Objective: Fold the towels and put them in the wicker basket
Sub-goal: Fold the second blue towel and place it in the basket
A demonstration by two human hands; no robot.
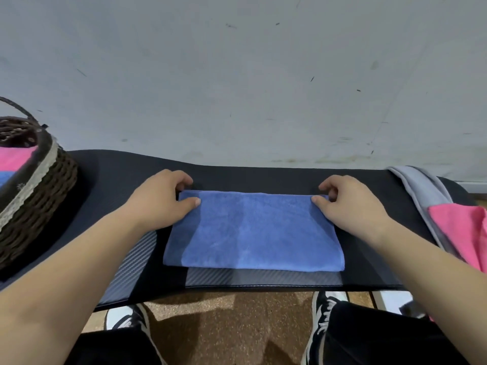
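Note:
A blue towel [253, 230] lies folded in half on the black table [263, 175], its fold towards the near edge. My left hand [160, 198] pinches its far left corner, thumb on top and fingers curled behind. At the far right corner my right hand [347, 204] pinches the same way. The dark wicker basket [39, 196] stands at the table's left end, holding a pink and a blue folded towel [13, 159].
A grey towel [421, 185] and a pink towel [458, 230] lie heaped at the table's right end. A grey wall rises right behind the table. My legs and black-and-white shoes [324, 320] show below the near edge.

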